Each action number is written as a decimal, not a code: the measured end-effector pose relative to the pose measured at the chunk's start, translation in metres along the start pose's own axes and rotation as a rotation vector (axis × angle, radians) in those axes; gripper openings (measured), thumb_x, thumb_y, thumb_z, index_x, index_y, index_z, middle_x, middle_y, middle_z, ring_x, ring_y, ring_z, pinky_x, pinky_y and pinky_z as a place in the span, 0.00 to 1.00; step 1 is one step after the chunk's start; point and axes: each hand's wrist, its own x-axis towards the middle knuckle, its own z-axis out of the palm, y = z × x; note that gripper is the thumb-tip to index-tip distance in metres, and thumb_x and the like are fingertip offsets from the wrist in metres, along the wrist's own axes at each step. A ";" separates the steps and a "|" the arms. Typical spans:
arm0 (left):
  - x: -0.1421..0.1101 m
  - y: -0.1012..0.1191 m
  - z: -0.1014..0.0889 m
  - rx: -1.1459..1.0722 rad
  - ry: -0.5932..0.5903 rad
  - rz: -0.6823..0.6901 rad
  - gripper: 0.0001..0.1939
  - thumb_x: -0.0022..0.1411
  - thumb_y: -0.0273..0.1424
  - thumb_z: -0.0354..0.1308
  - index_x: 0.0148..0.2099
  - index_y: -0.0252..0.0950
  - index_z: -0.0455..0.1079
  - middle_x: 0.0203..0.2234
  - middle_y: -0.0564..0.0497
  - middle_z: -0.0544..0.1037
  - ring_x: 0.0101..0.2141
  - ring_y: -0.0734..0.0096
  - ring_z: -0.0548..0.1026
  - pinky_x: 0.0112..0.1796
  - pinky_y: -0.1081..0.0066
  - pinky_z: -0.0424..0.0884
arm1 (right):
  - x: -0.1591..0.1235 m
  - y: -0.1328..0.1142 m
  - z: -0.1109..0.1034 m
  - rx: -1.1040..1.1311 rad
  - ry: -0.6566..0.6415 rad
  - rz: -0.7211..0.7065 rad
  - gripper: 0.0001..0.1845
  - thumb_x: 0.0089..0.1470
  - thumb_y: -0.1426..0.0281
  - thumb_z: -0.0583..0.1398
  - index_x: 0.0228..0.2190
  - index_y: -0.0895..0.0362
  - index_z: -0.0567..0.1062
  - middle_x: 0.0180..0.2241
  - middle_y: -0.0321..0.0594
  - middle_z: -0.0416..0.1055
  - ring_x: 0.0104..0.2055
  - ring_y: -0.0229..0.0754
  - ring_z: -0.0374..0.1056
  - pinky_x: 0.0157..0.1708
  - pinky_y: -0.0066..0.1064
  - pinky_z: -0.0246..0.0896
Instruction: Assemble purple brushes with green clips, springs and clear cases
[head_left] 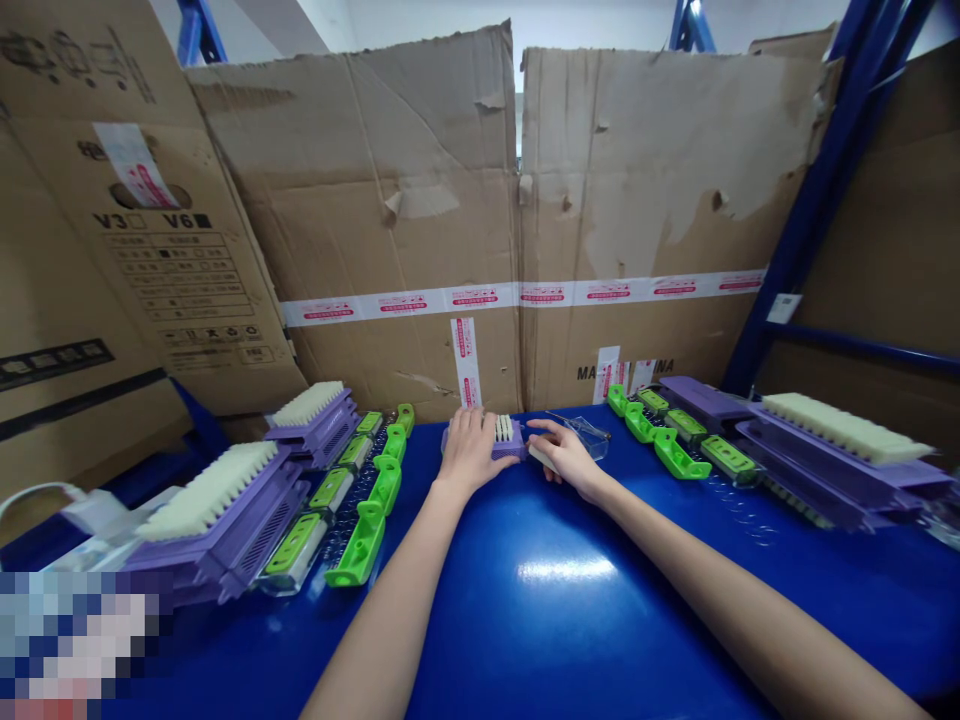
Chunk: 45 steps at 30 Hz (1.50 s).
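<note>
At the middle of the far table edge, my left hand (470, 447) lies over a purple plastic piece (512, 446) topped with white ridged foam, fingers across it and thumb along its near side. Much of that piece is hidden under the palm. Just to its right, my right hand (566, 458) is closed with thumb and fingers on a small pale block (541, 455), apart from the purple piece. Behind the right hand is a clear plastic part (591, 436).
Purple pieces with white foam (214, 488) are stacked at left, and similar foam-topped stacks (844, 428) at right. Green brackets (364, 545) and clear parts with green inserts (296, 545) line both sides. Cardboard sheets (360, 200) wall the back of the blue table (555, 630).
</note>
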 end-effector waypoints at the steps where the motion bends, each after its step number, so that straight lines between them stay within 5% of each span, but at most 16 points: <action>1: 0.000 0.001 0.000 0.000 -0.006 0.001 0.33 0.47 0.49 0.64 0.47 0.31 0.63 0.43 0.40 0.71 0.46 0.54 0.67 0.50 0.57 0.59 | 0.001 0.000 0.000 0.004 0.026 0.015 0.20 0.52 0.64 0.55 0.46 0.58 0.67 0.22 0.31 0.67 0.11 0.30 0.57 0.07 0.22 0.47; 8: -0.001 -0.001 -0.002 -0.015 -0.020 0.038 0.32 0.47 0.50 0.63 0.47 0.33 0.63 0.40 0.43 0.72 0.42 0.55 0.68 0.42 0.60 0.63 | 0.008 0.006 -0.002 0.129 0.199 0.051 0.17 0.51 0.66 0.51 0.41 0.59 0.69 0.21 0.33 0.65 0.14 0.33 0.60 0.09 0.23 0.50; 16: -0.005 -0.001 -0.005 0.028 0.092 0.120 0.40 0.49 0.45 0.64 0.59 0.31 0.56 0.44 0.41 0.69 0.42 0.54 0.66 0.44 0.59 0.62 | 0.011 0.009 -0.003 0.077 0.271 -0.019 0.20 0.42 0.65 0.57 0.40 0.58 0.72 0.28 0.36 0.70 0.29 0.40 0.68 0.27 0.30 0.64; 20: -0.005 0.000 -0.007 0.053 0.091 0.143 0.31 0.50 0.44 0.62 0.52 0.32 0.63 0.41 0.41 0.70 0.41 0.54 0.67 0.42 0.57 0.63 | 0.014 0.012 -0.004 0.074 0.291 -0.123 0.19 0.40 0.61 0.60 0.35 0.58 0.73 0.31 0.38 0.72 0.33 0.41 0.67 0.33 0.32 0.64; 24: -0.005 0.000 -0.004 0.062 0.130 0.213 0.26 0.50 0.41 0.63 0.48 0.32 0.65 0.44 0.39 0.70 0.46 0.52 0.67 0.51 0.52 0.59 | 0.015 0.013 -0.006 0.127 0.327 -0.150 0.24 0.40 0.56 0.61 0.38 0.59 0.73 0.34 0.41 0.72 0.33 0.42 0.67 0.32 0.33 0.65; 36: -0.004 0.006 -0.002 0.042 0.081 0.217 0.26 0.52 0.39 0.62 0.51 0.33 0.64 0.48 0.36 0.71 0.49 0.50 0.69 0.55 0.47 0.55 | 0.010 0.013 -0.004 0.180 0.261 -0.152 0.30 0.42 0.56 0.63 0.45 0.58 0.69 0.39 0.45 0.73 0.36 0.43 0.70 0.31 0.33 0.68; 45: -0.005 0.007 -0.001 0.079 0.075 0.212 0.27 0.53 0.39 0.61 0.51 0.32 0.64 0.48 0.36 0.71 0.49 0.50 0.68 0.55 0.50 0.57 | 0.006 0.011 -0.004 0.253 0.163 -0.047 0.33 0.42 0.67 0.63 0.51 0.57 0.62 0.45 0.47 0.70 0.36 0.41 0.71 0.33 0.33 0.70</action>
